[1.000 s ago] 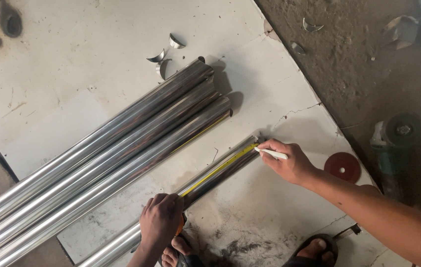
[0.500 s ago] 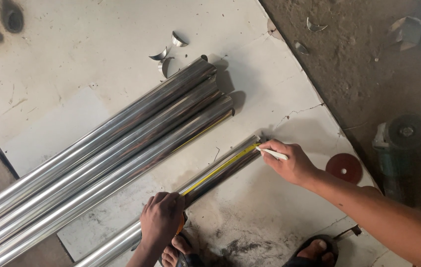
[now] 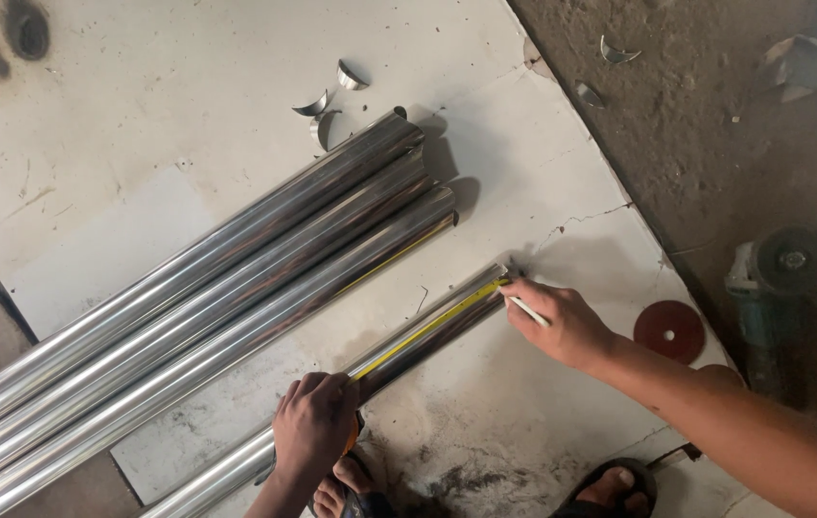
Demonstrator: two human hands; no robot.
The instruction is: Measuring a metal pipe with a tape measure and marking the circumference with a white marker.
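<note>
A shiny steel pipe (image 3: 437,331) lies on a white cracked slab (image 3: 188,96), apart from the bundle. A yellow measuring tape (image 3: 427,328) runs along its top to the cut end. My left hand (image 3: 314,424) presses the tape's case against the pipe near its middle. My right hand (image 3: 562,321) rests at the pipe's end, fingertips pinning the tape tip, with a thin white marker (image 3: 528,310) held between the fingers.
Three long steel pipes (image 3: 236,278) lie side by side left of the measured one. Curved metal offcuts (image 3: 327,101) sit above them. A red cutting disc (image 3: 669,332) and an angle grinder (image 3: 768,288) lie at right. Sandalled feet (image 3: 619,484) show at the bottom.
Both hands stay where they were on the tape and pipe. Only the view has shifted a little.
</note>
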